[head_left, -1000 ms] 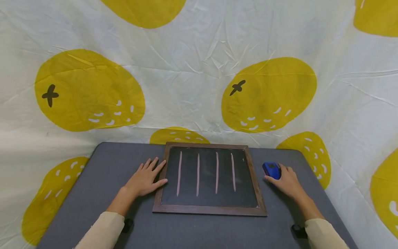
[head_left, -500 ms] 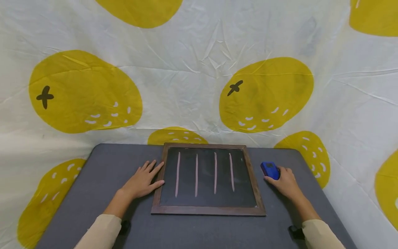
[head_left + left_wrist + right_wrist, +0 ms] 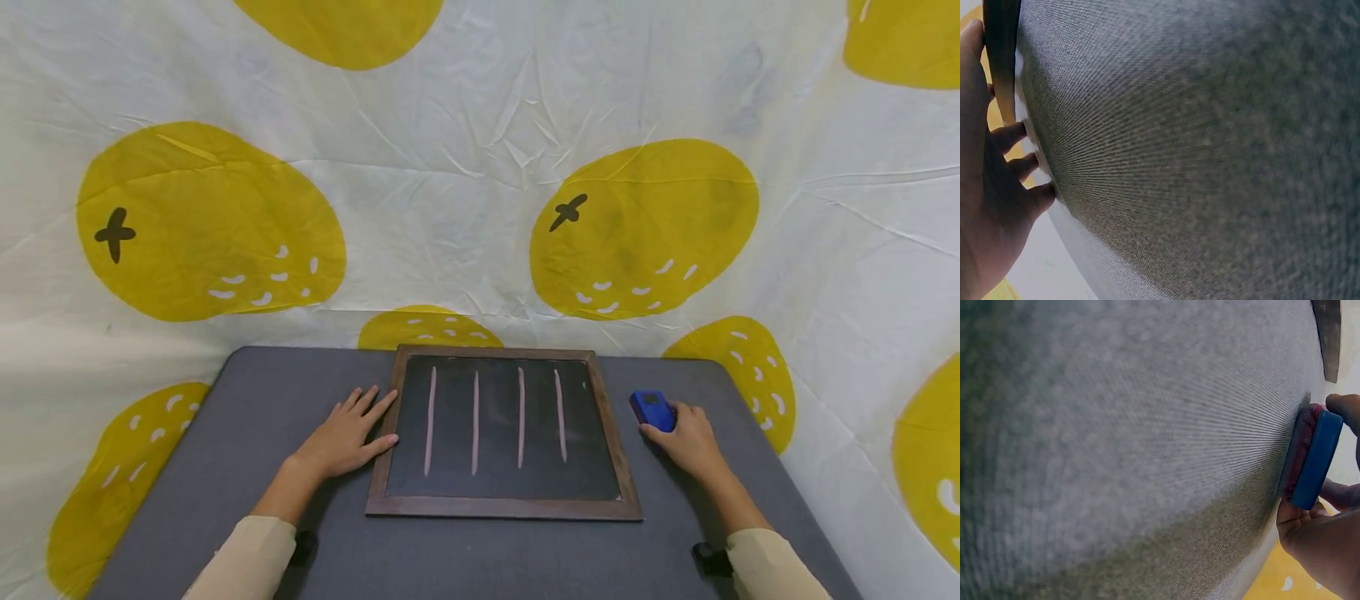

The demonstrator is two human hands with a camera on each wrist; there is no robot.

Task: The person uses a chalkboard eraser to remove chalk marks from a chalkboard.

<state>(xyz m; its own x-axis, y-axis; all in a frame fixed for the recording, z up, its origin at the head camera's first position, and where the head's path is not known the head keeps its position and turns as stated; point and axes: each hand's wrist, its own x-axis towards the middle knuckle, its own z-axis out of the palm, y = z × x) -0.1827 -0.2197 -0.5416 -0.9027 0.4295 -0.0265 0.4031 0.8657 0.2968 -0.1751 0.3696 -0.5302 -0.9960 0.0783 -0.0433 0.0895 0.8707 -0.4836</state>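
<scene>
A chalkboard [image 3: 498, 425] in a brown wooden frame lies flat, with several pale pink upright chalk lines on it. Spread over its left frame edge, my left hand [image 3: 341, 437] touches the wood with thumb and forefinger, while the other fingers reach the table, as the left wrist view shows. To the right of the board, my right hand [image 3: 690, 437] grips a blue chalkboard eraser [image 3: 652, 410] between thumb and fingers. In the right wrist view the eraser [image 3: 1318, 459] has a blue back and a reddish layer, its dark face down on the table.
The dark grey table [image 3: 495, 558] carries the board in its middle. Behind it hangs a white cloth [image 3: 442, 225] printed with large yellow fruit shapes. Black straps [image 3: 712, 560] show at both wrists beside the cream sleeves.
The view shifts slightly, moving the whole scene a little. The right hand keeps its grip on the eraser, which is turned slightly, and the left hand stays on the board's frame.
</scene>
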